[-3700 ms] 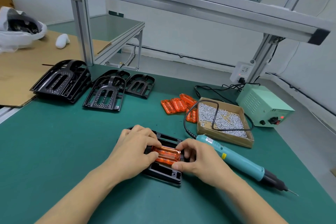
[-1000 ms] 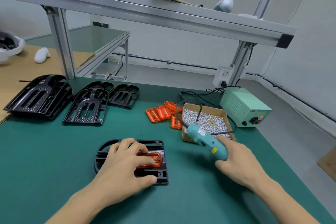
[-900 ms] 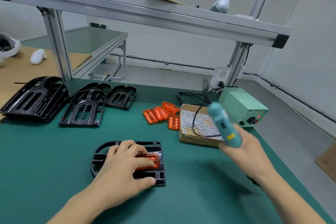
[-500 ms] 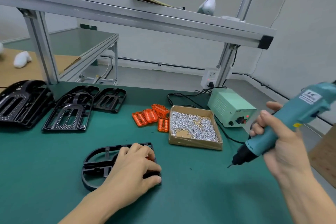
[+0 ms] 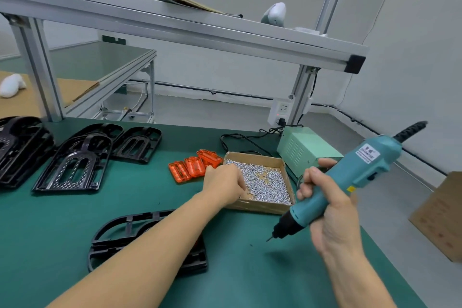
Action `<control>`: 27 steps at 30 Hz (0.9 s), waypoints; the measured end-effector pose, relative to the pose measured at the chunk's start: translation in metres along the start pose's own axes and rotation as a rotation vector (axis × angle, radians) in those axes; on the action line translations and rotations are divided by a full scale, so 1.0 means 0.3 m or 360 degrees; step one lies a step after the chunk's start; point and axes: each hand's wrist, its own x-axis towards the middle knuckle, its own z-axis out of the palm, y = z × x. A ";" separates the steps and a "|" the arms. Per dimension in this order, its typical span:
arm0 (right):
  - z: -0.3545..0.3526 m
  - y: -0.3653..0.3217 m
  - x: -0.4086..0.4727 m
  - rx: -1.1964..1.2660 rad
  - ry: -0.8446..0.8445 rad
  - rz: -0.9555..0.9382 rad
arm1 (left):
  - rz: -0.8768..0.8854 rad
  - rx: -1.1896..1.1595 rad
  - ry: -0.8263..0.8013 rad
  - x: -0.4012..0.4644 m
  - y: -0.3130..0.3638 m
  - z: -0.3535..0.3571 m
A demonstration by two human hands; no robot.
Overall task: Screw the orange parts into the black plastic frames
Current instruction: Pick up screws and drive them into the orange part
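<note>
Green matting covers the surface (image 5: 62, 227), with an aluminium shelf frame (image 5: 175, 25) spanning its far edge. Near the front edge lies a black frame (image 5: 117, 232), largely crossed by the left forearm, so the orange part seated in it is almost hidden. Spare orange parts (image 5: 192, 166) lie toward the far edge, just beside a cardboard box of screws (image 5: 262, 180); more black frames (image 5: 75, 160) are stacked toward the far left corner. The left hand (image 5: 222, 182) reaches into the box, fingers curled down among the screws; whether it has pinched one cannot be told. The right hand (image 5: 327, 210) is wrapped around a teal electric screwdriver (image 5: 345, 182), bit pointing down and left, clear of the surface. Step in hand, as judged: fetching a screw. The next move calls for carrying one screw to a hole in the frame, standing it upright, and meeting it with the bit.
</note>
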 end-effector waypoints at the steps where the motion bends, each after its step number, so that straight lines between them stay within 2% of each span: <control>1: 0.003 0.005 0.000 -0.0008 -0.0002 0.0011 | -0.0020 0.0067 -0.0025 0.012 -0.004 0.010; 12: 0.017 0.026 -0.006 -0.0083 0.0026 0.0033 | 0.0144 0.0660 -0.0341 0.064 0.043 -0.011; 17: 0.022 0.028 -0.011 -0.0124 0.0020 0.0010 | 0.0238 0.0723 -0.0457 0.054 0.047 -0.023; 19: 0.022 0.025 -0.012 -0.0118 0.0020 0.0011 | 0.0266 0.0664 -0.0407 0.047 0.032 -0.018; 24: 0.030 0.019 -0.014 -0.0104 0.0011 0.0028 | 0.0291 0.0343 -0.0072 0.022 -0.001 -0.002; 27: 0.037 0.016 -0.016 -0.0054 0.0018 0.0031 | 0.0183 -0.0213 0.0089 -0.017 -0.017 -0.012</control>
